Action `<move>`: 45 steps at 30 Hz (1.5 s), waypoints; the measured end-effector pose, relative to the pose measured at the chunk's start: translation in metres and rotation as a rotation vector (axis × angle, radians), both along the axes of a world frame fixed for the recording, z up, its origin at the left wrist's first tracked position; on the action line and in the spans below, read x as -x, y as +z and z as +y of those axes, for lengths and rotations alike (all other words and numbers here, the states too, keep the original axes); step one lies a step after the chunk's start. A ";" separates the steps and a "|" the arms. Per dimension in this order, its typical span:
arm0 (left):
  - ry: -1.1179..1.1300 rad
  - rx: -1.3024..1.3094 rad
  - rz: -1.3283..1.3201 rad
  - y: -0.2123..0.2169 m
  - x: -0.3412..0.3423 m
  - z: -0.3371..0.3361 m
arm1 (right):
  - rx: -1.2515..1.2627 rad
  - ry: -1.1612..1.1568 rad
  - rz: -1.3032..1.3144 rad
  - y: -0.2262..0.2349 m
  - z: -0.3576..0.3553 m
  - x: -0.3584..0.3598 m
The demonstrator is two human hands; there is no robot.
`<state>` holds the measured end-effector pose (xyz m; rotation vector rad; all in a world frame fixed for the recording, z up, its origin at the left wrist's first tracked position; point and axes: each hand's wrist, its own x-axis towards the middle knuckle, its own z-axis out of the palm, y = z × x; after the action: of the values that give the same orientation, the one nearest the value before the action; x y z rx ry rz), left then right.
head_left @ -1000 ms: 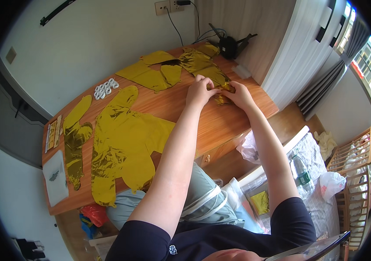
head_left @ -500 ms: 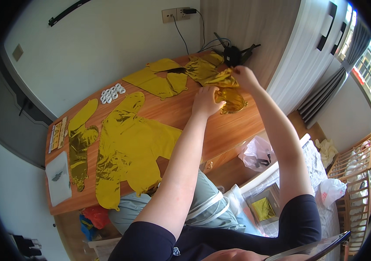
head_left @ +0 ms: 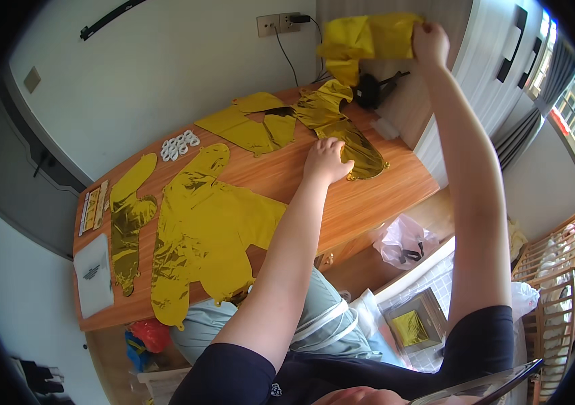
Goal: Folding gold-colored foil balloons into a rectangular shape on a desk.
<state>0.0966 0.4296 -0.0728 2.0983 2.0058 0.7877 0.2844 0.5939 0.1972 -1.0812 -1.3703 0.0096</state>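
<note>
Up at the far right, my right hand [head_left: 430,46] is closed on the edge of a flat gold foil balloon [head_left: 375,39], which hangs in the air above the table's far end. My left hand [head_left: 328,162] rests on the table, thumb and fingers apart, at the edge of another uninflated gold balloon [head_left: 363,154]; its fingertips seem to touch the foil. Further left lie a gold balloon with a cut-out middle [head_left: 240,127], a large broad one [head_left: 216,216] and a narrow curved one [head_left: 125,226].
Several white rings or small rolls [head_left: 179,144] sit near the wall. A clear packet [head_left: 93,277] lies at the table's left end. Behind the raised foil stands a black device with antennas [head_left: 368,89]. Below the table's right side are a pink plastic bag [head_left: 405,241] and a box with folded gold foil [head_left: 409,329].
My right hand has lifted one foil balloon off the table, up and to the right. The balloon beneath now shows. My left hand has stayed at nearly the same place.
</note>
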 end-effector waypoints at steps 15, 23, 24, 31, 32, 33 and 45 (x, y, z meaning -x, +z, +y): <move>-0.772 0.535 -1.595 0.136 -0.012 -0.084 | -0.682 0.652 -1.182 0.006 -0.357 -0.083; -0.915 0.664 -2.039 0.107 -0.026 -0.264 | 0.190 2.065 -1.005 -0.093 -0.440 -0.081; -0.794 0.676 -2.023 0.102 -0.024 -0.281 | 0.219 2.118 -0.882 -0.111 -0.436 -0.075; -0.833 0.586 -2.347 0.028 -0.051 -0.348 | 1.012 1.827 0.015 -0.232 -0.402 -0.059; -0.943 0.625 -2.380 0.015 -0.054 -0.352 | 1.038 1.820 0.019 -0.232 -0.405 -0.050; -1.049 0.658 -2.409 -0.006 -0.056 -0.353 | 1.064 1.820 0.024 -0.229 -0.409 -0.035; -0.685 0.554 -1.761 -0.059 -0.015 -0.390 | 0.378 2.175 -0.412 -0.200 -0.434 0.057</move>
<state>0.1117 0.0395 -0.1313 0.7969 0.3856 1.0574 0.2270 0.1601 -0.0025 0.6536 -2.3025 1.6982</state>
